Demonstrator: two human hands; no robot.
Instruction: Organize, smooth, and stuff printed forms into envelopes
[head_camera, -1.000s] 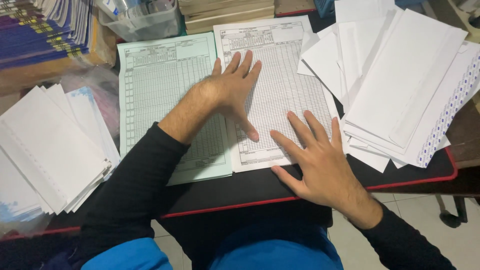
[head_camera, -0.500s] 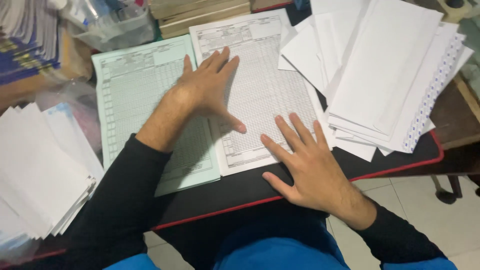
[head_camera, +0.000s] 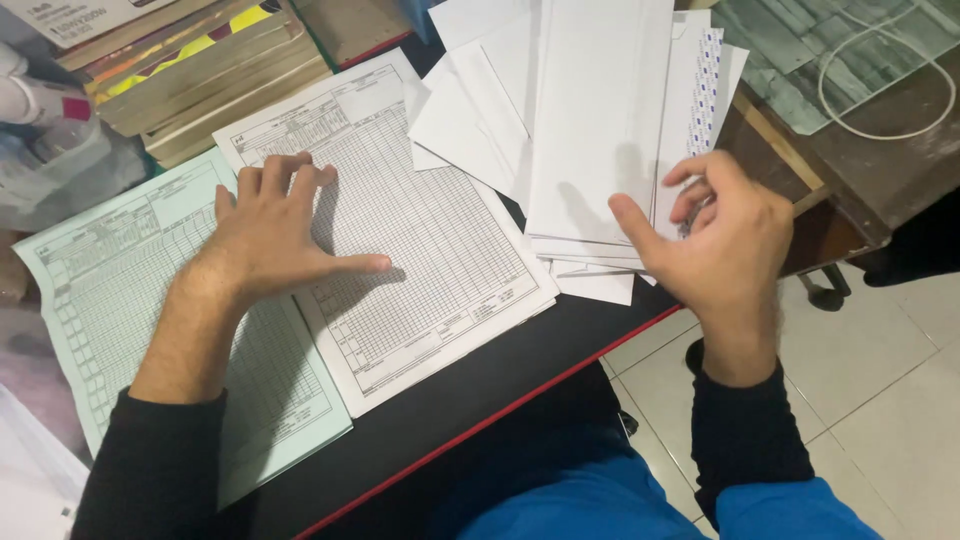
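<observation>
Left hand (head_camera: 265, 235) lies flat, fingers spread, on the white form (head_camera: 400, 220); right hand (head_camera: 715, 235) hovers empty, fingers half-curled, over the envelopes (head_camera: 590, 120) at the tabletop's right edge — a careless grab could knock several off.

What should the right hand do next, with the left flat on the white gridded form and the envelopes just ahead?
Probably lower the right hand onto the nearest white envelope and draw one off the fanned pile. The hand hovers half-curled and empty at the pile's near edge, while the left hand lies flat on the white gridded form, pinning it.
</observation>
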